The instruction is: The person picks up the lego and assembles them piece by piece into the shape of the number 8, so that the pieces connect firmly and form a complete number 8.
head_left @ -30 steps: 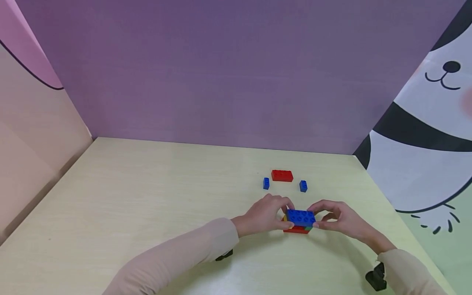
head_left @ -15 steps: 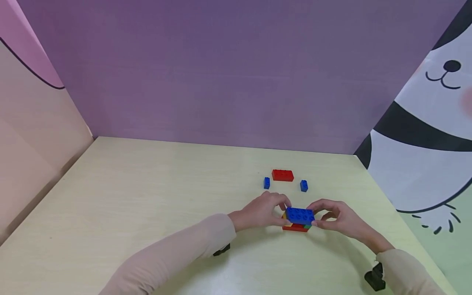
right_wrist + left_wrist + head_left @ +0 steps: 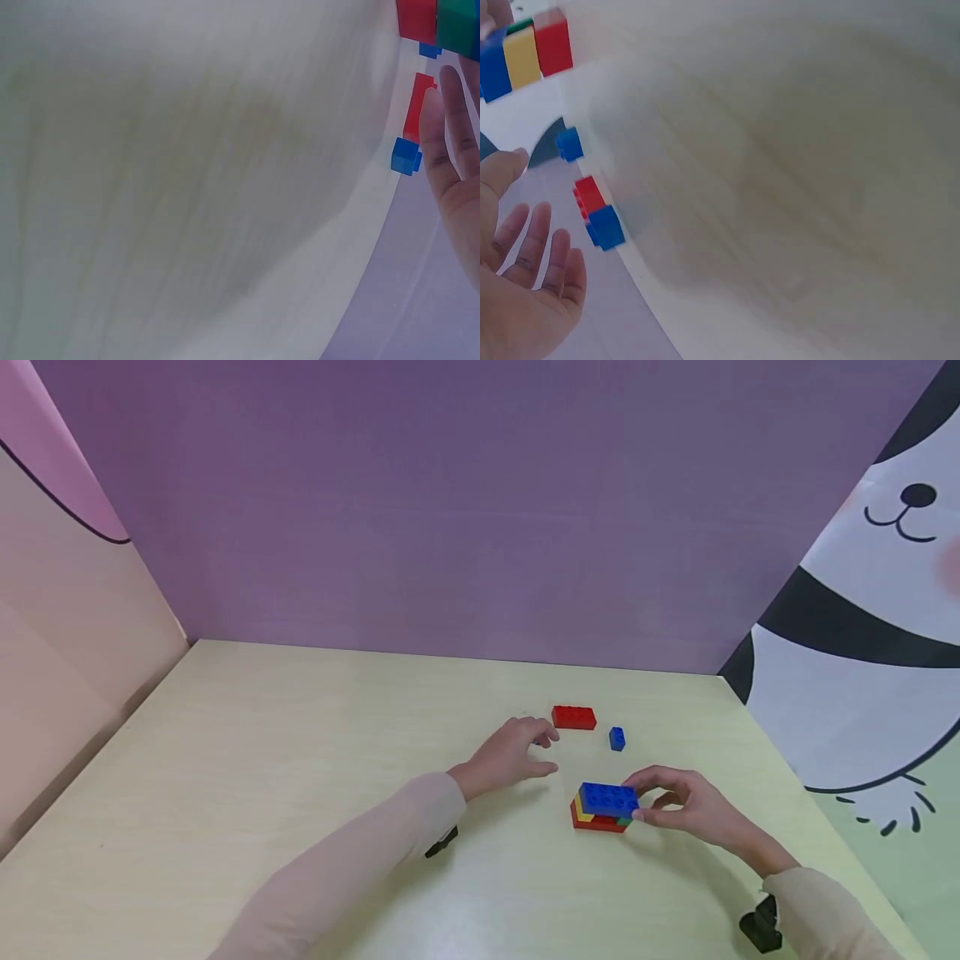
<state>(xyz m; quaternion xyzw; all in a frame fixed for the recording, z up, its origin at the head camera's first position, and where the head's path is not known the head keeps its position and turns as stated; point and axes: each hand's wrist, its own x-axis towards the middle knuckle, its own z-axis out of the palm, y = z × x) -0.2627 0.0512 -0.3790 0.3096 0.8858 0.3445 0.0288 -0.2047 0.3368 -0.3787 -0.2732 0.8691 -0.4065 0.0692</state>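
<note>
A small stack of toy building bricks (image 3: 609,802) stands on the table: red at the bottom, yellow and green in the middle, a blue brick on top. My right hand (image 3: 690,808) pinches the blue brick's right end between thumb and fingers. Away from the stack, my left hand (image 3: 506,758) hovers with fingers spread and nothing between them. Behind it a small blue brick (image 3: 605,227) is mostly hidden in the head view, but the left wrist view shows it beyond the fingertips, apart from them.
Farther back lies a loose red brick (image 3: 573,717), with another small blue brick (image 3: 617,738) to its right. The pale wooden table (image 3: 315,735) meets a purple wall (image 3: 450,527) at the back. Printed panels flank it on both sides.
My left hand has let go of the stack and moved back and left towards the small blue brick. The right hand keeps its hold on the stack, which stays nearly in place.
</note>
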